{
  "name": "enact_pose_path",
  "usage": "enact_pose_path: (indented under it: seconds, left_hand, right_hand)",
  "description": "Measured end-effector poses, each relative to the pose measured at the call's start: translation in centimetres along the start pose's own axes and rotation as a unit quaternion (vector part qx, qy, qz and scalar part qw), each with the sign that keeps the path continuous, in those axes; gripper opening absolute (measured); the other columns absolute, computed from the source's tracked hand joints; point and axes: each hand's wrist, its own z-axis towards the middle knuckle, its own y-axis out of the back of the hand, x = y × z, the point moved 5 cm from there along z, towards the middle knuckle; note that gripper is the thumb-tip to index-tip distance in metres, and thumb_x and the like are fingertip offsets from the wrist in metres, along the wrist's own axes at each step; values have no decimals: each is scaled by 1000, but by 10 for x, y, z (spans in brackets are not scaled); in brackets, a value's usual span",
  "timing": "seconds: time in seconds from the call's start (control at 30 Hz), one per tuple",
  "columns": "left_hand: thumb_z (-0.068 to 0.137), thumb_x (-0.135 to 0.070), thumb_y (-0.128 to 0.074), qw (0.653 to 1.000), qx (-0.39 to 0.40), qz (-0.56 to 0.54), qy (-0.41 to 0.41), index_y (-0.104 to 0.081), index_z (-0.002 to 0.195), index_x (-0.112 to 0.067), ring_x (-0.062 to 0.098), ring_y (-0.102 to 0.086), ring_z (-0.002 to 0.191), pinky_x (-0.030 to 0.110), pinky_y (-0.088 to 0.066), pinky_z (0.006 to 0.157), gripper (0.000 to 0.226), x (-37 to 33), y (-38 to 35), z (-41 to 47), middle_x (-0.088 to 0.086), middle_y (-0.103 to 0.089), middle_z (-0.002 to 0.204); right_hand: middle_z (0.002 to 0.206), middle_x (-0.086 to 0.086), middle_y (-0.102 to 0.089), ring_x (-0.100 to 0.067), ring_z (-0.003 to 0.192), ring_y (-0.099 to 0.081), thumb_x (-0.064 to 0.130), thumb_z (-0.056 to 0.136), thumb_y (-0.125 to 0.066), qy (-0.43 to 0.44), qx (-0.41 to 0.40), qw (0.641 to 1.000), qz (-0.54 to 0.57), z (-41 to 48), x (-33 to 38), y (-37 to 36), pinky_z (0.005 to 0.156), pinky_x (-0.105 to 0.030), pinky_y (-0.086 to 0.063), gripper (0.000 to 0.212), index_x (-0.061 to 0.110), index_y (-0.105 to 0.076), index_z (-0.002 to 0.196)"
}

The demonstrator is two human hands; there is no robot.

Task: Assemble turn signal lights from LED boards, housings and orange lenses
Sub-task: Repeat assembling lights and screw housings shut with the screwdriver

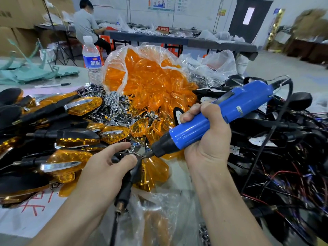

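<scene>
My left hand [108, 167] grips a turn signal light [152, 172] by its black housing, orange lens to the right and stem pointing down toward me. My right hand [204, 135] grips a blue electric screwdriver [213, 118], its black tip touching the housing just beside my left thumb. Finished lights [58, 139] with orange lenses and chrome trims lie piled at the left. A clear bag of loose orange lenses [150, 77] stands in the middle. Black housings with wired LED boards [276, 139] are heaped at the right.
Small chrome metal parts [110, 102] lie between the piles. A water bottle [91, 61] and a marker pen [53, 85] stand behind the finished lights. The screwdriver's cable [266, 139] runs over the housings. A person sits at a far table [159, 39].
</scene>
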Motion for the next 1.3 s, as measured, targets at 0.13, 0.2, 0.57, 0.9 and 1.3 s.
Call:
enact_pose_path:
  seconds: [0.13,0.2,0.57,0.9,1.3]
  left_hand:
    - [92,-25,-74,1000,-2,-9,16,-72,112,-39,34,-75,77,39,-52,55,25,-1,2,0,13,-74,99]
    - [92,-23,-74,999,0,-22,38,-72,114,-37,35,-76,75,36,-53,50,25,0,3,2,12,-75,98]
    - [89,-31,-74,997,33,-14,69,-69,117,-39,21,-75,76,39,-54,62,30,-1,3,4,7,-80,92]
    - [92,-19,-72,998,11,-46,51,-70,113,-33,37,-78,76,61,-62,72,25,-8,7,5,11,-80,87]
    - [97,-19,-71,993,53,-106,22,-73,118,-40,30,-78,80,32,-59,58,30,-14,2,2,6,-79,99]
  right_hand:
    - [64,-3,-58,-19,57,-57,9,71,-71,-13,23,1000,-13,-2,-1,-2,61,-30,-52,22,13,-53,82]
    - [66,-3,-58,-18,58,-58,10,75,-78,-34,41,999,-12,-3,-2,-2,65,-31,-53,27,13,-53,87]
    - [70,-3,-57,-17,60,-57,15,71,-89,-85,113,988,68,0,17,-3,69,-30,-51,36,13,-56,87]
    - [70,-5,-56,-19,61,-55,25,58,-96,-76,132,987,42,-1,24,-12,67,-30,-51,44,12,-62,82]
    - [74,-10,-61,-20,56,-59,31,73,-81,-316,-127,940,-20,-46,21,13,55,-32,-55,43,7,-58,100]
